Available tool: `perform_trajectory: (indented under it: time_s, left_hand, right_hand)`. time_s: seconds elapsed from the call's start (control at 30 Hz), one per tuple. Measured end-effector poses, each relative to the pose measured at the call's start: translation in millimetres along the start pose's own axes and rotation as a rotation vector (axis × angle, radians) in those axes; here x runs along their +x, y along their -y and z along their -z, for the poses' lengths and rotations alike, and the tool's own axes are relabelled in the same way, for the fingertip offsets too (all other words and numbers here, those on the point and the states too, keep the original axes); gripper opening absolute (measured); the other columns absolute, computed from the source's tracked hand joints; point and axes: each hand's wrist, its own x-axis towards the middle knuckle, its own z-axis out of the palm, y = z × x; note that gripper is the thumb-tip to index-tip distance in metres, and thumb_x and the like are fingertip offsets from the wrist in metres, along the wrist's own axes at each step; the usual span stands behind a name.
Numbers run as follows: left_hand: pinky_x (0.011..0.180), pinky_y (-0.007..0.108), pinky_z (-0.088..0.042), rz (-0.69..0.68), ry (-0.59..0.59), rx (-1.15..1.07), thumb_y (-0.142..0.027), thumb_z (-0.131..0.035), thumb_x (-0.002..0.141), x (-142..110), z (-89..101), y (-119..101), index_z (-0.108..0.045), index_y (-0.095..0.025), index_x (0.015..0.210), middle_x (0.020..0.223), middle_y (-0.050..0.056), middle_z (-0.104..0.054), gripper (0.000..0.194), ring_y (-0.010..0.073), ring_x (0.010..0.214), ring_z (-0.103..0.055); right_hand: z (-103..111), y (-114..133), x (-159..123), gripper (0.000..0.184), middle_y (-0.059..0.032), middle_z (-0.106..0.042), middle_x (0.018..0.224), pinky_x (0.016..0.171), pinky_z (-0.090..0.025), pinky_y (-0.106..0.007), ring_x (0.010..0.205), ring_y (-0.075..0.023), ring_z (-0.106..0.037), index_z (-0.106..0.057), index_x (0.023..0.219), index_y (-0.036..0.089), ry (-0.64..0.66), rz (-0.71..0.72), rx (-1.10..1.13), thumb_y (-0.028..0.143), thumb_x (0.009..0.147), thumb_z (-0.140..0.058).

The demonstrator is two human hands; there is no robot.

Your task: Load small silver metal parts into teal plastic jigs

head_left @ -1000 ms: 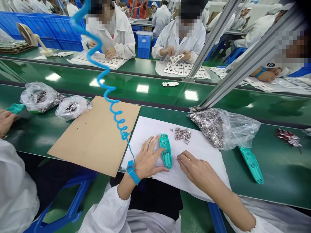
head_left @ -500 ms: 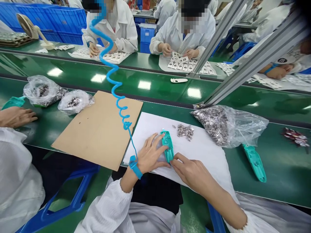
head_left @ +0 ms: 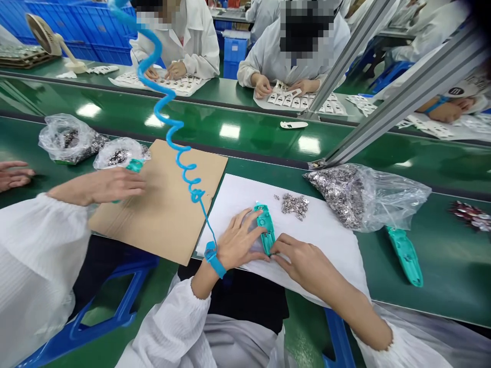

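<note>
A long teal plastic shell (head_left: 264, 221), its hollow side up, lies on a white sheet (head_left: 238, 194) in front of me. My left hand (head_left: 240, 243) grips it from the left, with fingers along its upper part and the thumb by its lower end. My right hand (head_left: 295, 260) has thumb and forefinger pinched at the shell's lower right end; anything between those fingertips is hidden. Just right of the shell's top is a small heap of shiny metal pieces (head_left: 294, 205). A blue wrist strap (head_left: 215, 260) with a coiled blue cord (head_left: 169, 128) is on my left wrist.
A plastic bag of metal pieces (head_left: 341, 197) lies at the right, with another teal shell (head_left: 405, 255) below it. A co-worker's hand (head_left: 115, 185) holds a teal part over the brown cardboard (head_left: 164, 204) at left. A metal post (head_left: 383, 102) slants across the right.
A co-worker's hand has come in from the left with a teal part over the cardboard. My hands stay at the shell, with only slight shifts of the fingers.
</note>
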Motion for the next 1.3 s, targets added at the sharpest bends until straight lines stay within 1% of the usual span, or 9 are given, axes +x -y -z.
perform_trajectory:
  time_s: [0.1,0.17,0.23,0.3,0.4,0.5,0.63,1.0,1.3]
  left_hand:
    - [0.117,0.055,-0.034,0.0,-0.001,-0.014,-0.066,-0.065,0.077,0,0.8,0,-0.058,-0.023,0.122,0.157,0.011,-0.03,0.063,0.0363,0.146,-0.023]
    - [0.116,0.056,-0.036,-0.016,-0.015,-0.027,-0.065,-0.069,0.075,0,0.6,0,-0.058,-0.021,0.121,0.155,0.012,-0.032,0.065,0.037,0.146,-0.024]
    - [0.115,0.058,-0.037,-0.05,-0.041,-0.032,-0.06,-0.072,0.075,0,-0.7,2,-0.059,-0.019,0.117,0.152,0.012,-0.038,0.06,0.0386,0.146,-0.023]
    - [0.114,0.059,-0.038,-0.091,-0.067,-0.03,-0.053,-0.07,0.08,0,-2.7,3,-0.063,-0.018,0.109,0.148,0.011,-0.044,0.047,0.039,0.145,-0.024]
    - [0.113,0.056,-0.04,-0.132,-0.09,-0.016,-0.046,-0.063,0.088,0,-5.5,6,-0.066,-0.019,0.104,0.142,0.008,-0.052,0.032,0.0361,0.143,-0.028]
    - [0.115,0.055,-0.038,-0.147,-0.091,-0.006,-0.045,-0.056,0.092,0,-6.6,7,-0.067,-0.02,0.109,0.141,0.005,-0.053,0.032,0.0348,0.144,-0.028]
    - [0.115,0.057,-0.036,-0.157,-0.072,0.006,-0.041,-0.049,0.097,1,-6.5,8,-0.067,-0.025,0.114,0.147,0.001,-0.048,0.03,0.0361,0.147,-0.021]
    - [0.114,0.052,-0.04,-0.189,-0.046,-0.023,-0.041,-0.046,0.099,2,-7.4,11,-0.068,-0.027,0.115,0.146,0.0,-0.05,0.031,0.0336,0.147,-0.026]
    - [0.118,0.052,-0.038,-0.203,-0.031,-0.042,-0.039,-0.045,0.099,3,-9.3,13,-0.068,-0.025,0.115,0.147,0.001,-0.049,0.031,0.0325,0.149,-0.021]
  right_hand:
    - [10,-3,0,0.011,0.0035,-0.053,0.08,0.059,-0.035,-0.028,0.062,-0.0153,-0.052,-0.054,0.104,0.024,-0.056,-0.047,0.32,0.029,0.095,-0.058]
    - [12,-6,-1,0.018,0.0065,-0.041,0.065,0.055,-0.031,-0.027,0.054,-0.0141,-0.042,-0.052,0.103,0.024,-0.14,-0.111,0.56,0.041,0.098,-0.055]
    - [11,-8,2,0.029,0.0085,-0.029,0.058,0.048,-0.023,-0.025,0.047,-0.0127,-0.028,-0.053,0.099,0.023,-0.275,-0.151,0.88,0.052,0.099,-0.051]
    - [9,-7,9,0.037,0.0095,-0.021,0.054,0.044,-0.017,-0.024,0.044,-0.0113,-0.016,-0.054,0.091,0.023,-0.427,-0.152,1.251,0.059,0.099,-0.048]
    - [7,0,27,0.041,0.0099,-0.016,0.052,0.04,-0.014,-0.022,0.043,-0.0096,-0.007,-0.056,0.08,0.023,-0.609,-0.104,1.605,0.059,0.098,-0.051]
    - [4,7,47,0.038,0.0102,-0.017,0.05,0.038,-0.015,-0.02,0.041,-0.0086,-0.008,-0.058,0.078,0.022,-0.712,-0.075,1.682,0.056,0.095,-0.059]
    - [-1,10,62,0.039,0.0106,-0.017,0.049,0.037,-0.018,-0.018,0.041,-0.0082,-0.008,-0.058,0.075,0.022,-0.769,-0.074,1.705,0.056,0.093,-0.061]
    - [-15,12,62,0.035,0.011,-0.018,0.047,0.036,-0.018,-0.018,0.038,-0.0076,-0.009,-0.058,0.073,0.021,-0.835,-0.078,1.674,0.049,0.094,-0.062]
    - [-25,14,63,0.037,0.0118,-0.022,0.042,0.033,-0.019,-0.016,0.034,-0.0067,-0.011,-0.057,0.074,0.021,-0.866,-0.116,1.587,0.051,0.095,-0.062]
